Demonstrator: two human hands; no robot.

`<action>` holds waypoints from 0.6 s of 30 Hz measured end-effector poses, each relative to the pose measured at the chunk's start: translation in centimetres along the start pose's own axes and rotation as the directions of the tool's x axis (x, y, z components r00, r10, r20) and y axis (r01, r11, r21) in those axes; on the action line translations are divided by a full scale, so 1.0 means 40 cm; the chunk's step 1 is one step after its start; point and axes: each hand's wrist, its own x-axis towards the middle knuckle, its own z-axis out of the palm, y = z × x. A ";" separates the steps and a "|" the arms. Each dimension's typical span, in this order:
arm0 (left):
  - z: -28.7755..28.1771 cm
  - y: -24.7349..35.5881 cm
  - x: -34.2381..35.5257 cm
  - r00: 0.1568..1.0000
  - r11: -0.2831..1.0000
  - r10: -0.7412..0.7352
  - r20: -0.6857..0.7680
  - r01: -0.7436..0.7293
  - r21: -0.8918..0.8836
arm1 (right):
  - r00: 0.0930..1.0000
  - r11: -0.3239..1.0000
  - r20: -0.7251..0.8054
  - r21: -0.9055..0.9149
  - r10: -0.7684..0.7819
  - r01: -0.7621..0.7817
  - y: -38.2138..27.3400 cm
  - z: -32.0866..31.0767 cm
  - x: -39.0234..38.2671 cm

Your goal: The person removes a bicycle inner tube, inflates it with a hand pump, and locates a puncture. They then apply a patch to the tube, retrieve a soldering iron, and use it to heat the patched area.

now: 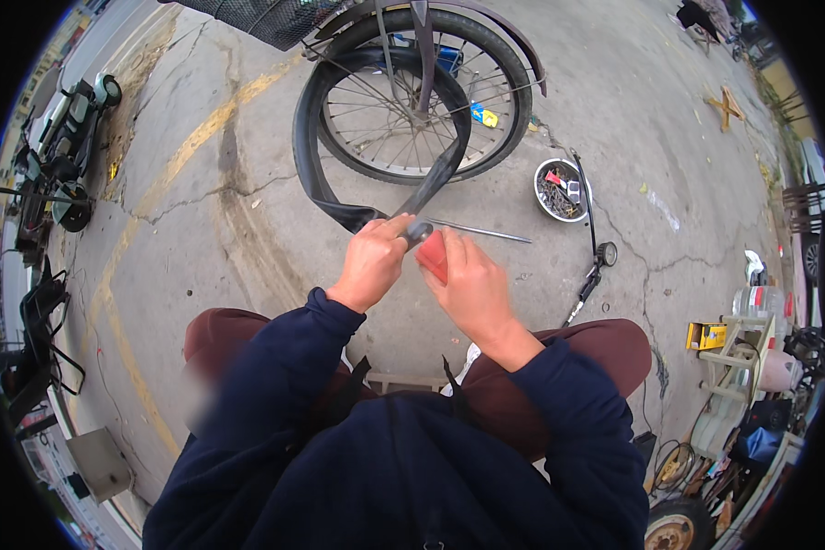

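A black inner tube (307, 156) hangs in a loop in front of the bicycle wheel (513, 110). My left hand (374, 263) is closed on the lower part of the tube, fingers pressed over it. My right hand (470, 284) grips a small red block-like piece (434, 258) close against that stretch of tube. A greyish patch on the tube, between my hands, is blurred. The underside of the red piece is hidden, so I cannot tell whether it touches the rubber. Just beyond my hands, a thin metal rod (486, 230) lies on the concrete.
Right of the wheel sits a white bowl (559, 216) of small metal parts. A black pump with a round gauge (607, 254) lies beside it. Farther right are a step stool (731, 362), a yellow box (706, 335) and clutter. Scooters (69, 151) stand at far left.
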 end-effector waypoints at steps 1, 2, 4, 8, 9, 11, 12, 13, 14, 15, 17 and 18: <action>0.000 -0.001 0.001 1.000 1.000 -0.003 0.003 0.003 0.008 | 0.999 0.999 0.019 0.022 -0.028 0.028 0.000 0.001 -0.001; 0.001 -0.001 0.000 1.000 1.000 -0.005 0.004 0.005 0.015 | 1.000 1.000 -0.005 0.000 -0.005 0.005 0.001 0.001 -0.001; 0.001 -0.003 0.000 1.000 1.000 0.006 0.004 -0.006 0.008 | 0.999 0.999 -0.026 -0.026 0.036 -0.036 0.004 0.002 0.002; 0.002 -0.004 0.001 1.000 1.000 -0.002 0.009 0.002 0.011 | 1.000 1.000 0.019 0.003 0.015 -0.015 0.005 0.003 0.000; 0.002 -0.003 -0.001 1.000 1.000 0.002 0.011 -0.002 0.012 | 1.000 1.000 0.013 -0.006 0.026 -0.026 0.005 0.003 0.000; 0.001 -0.004 0.000 1.000 1.000 0.010 0.010 -0.010 0.010 | 0.999 0.999 0.009 -0.014 0.031 -0.030 0.005 0.003 -0.001; 0.002 -0.004 0.001 1.000 1.000 0.012 0.012 -0.012 0.007 | 1.000 1.000 0.013 -0.009 0.022 -0.022 0.005 0.003 -0.001; 0.002 -0.004 0.001 1.000 1.000 0.011 0.007 -0.011 0.003 | 0.999 1.000 0.030 0.004 0.013 -0.014 0.005 0.003 -0.002; 0.002 -0.004 0.002 1.000 1.000 0.011 0.004 -0.011 -0.002 | 1.000 1.000 0.018 -0.004 0.020 -0.020 0.005 0.003 -0.001; 0.001 -0.004 0.002 1.000 1.000 0.023 0.000 -0.023 0.001 | 0.999 1.000 0.018 -0.005 0.029 -0.029 0.006 0.003 0.000; -0.002 -0.006 0.005 0.999 0.999 0.049 -0.012 -0.049 0.006 | 0.999 0.999 0.018 0.005 0.038 -0.038 0.008 0.002 0.001; -0.003 -0.006 0.006 0.998 0.998 0.061 -0.013 -0.061 0.013 | 0.999 0.999 0.019 0.014 0.033 -0.034 0.008 0.001 0.001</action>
